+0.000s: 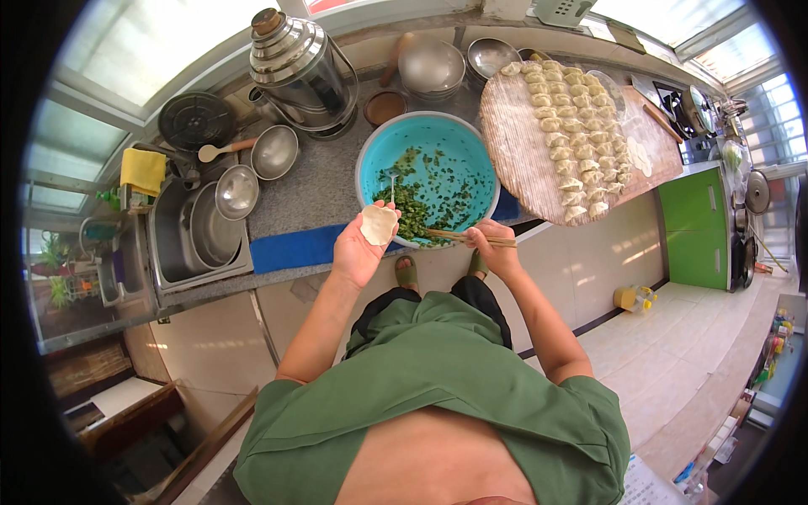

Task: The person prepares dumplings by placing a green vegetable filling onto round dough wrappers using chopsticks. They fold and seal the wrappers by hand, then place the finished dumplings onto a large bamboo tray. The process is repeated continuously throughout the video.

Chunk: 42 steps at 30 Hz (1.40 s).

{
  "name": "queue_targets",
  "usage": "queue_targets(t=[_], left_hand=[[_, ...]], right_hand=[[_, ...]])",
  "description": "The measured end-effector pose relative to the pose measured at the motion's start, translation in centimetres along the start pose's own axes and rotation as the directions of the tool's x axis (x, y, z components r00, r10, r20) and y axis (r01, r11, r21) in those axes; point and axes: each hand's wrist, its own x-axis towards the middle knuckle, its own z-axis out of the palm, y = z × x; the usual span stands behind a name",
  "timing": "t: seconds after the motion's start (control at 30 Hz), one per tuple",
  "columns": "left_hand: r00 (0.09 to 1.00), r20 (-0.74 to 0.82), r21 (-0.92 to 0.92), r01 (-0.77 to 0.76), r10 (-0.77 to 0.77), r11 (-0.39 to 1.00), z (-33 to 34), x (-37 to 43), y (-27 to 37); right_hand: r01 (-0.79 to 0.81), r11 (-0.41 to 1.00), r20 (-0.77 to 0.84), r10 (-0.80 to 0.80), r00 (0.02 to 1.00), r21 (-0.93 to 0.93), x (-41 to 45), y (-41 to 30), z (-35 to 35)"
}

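Note:
My left hand (358,255) holds up a round, flat dumpling wrapper (379,225) across its fingers, at the near left rim of a turquoise basin (467,183). Chopped green filling (410,211) is heaped at the near left inside the basin, with bits scattered over its floor and wall. A metal spoon handle (392,188) stands up from the heap. My right hand (494,246) grips a pair of wooden chopsticks (451,235) at the basin's near rim, their tips in the filling. To the right, rows of folded dumplings (571,136) lie on a round ridged tray (511,136).
A steel thermos (303,69) stands behind, left of the basin. Metal bowls (274,153) and a sink (173,252) lie to the left. A blue cloth (297,249) lines the counter edge. On the right are a floured wooden board (656,151) and a rolling pin (663,123).

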Motion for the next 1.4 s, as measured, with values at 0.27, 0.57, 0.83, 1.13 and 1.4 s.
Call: queue_targets(t=[0.27, 0.57, 0.83, 1.13, 1.4], left_hand=[[1.000, -0.016, -0.046, -0.005, 0.004, 0.999, -0.3, 0.6, -0.3], [0.998, -0.052, -0.105, -0.034, 0.028, 0.994, -1.5, 1.6, -0.3], [0.999, -0.016, -0.104, 0.030, -0.032, 0.994, -2.4, 2.2, -1.4], [0.984, 0.071, -0.153, 0.174, -0.165, 0.973, 2.1, 1.9, -3.3], [0.985, 0.113, -0.126, 0.147, -0.133, 0.981, 3.0, 1.3, -2.5]], right_hand=[[-0.235, 0.941, -0.021, 0.247, 0.969, 0.243, -0.9, -1.3, -1.1], [-0.283, 0.781, -0.107, 0.405, 0.908, 0.557, -2.4, 1.8, -1.7], [-0.154, 0.716, -0.201, 0.386, 0.900, 0.681, -2.3, -1.0, -3.5], [0.387, 0.918, -0.115, -0.395, 0.912, -0.087, -2.8, -10.1, -1.8], [0.465, 0.877, -0.080, -0.475, 0.876, -0.123, -3.1, -12.2, -2.8]])
